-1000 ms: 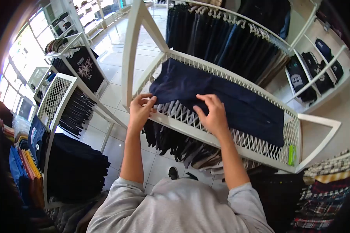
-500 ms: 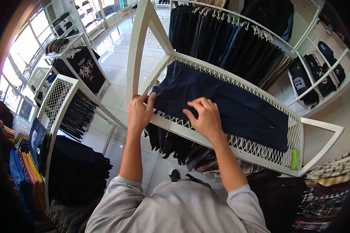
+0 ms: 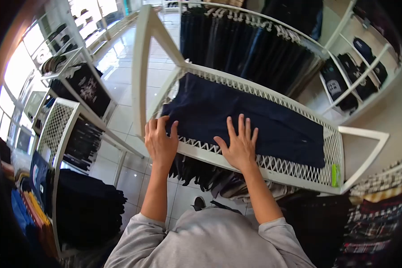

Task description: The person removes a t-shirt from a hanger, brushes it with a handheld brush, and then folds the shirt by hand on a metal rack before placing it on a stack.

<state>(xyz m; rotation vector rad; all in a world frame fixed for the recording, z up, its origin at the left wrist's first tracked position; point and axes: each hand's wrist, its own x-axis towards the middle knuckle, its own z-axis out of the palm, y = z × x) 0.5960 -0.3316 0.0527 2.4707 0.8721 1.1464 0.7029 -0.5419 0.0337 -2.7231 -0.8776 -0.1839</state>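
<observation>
A pair of dark navy pants (image 3: 236, 109), folded lengthwise, lies flat along a white wire-mesh rack top (image 3: 290, 169). At the near left corner of the pants is my left hand (image 3: 161, 142), its fingers bent over the edge and the thumb held apart from them. My right hand (image 3: 240, 145) rests flat on the near side of the cloth with its fingers spread. A small bright green tag (image 3: 335, 175) sits at the right end of the mesh.
Dark trousers (image 3: 241, 44) hang on a rail behind the rack. Caps (image 3: 370, 51) stand on a shelf at right, above plaid shirts (image 3: 377, 219). Another mesh-topped rack (image 3: 58, 123) with dark clothes is at left. A white frame post (image 3: 140, 71) rises beside my left hand.
My right hand has come down from a raised, curled pose to lie flat with spread fingers. My left hand has loosened from its pinch on the corner. The whole view has shifted slightly.
</observation>
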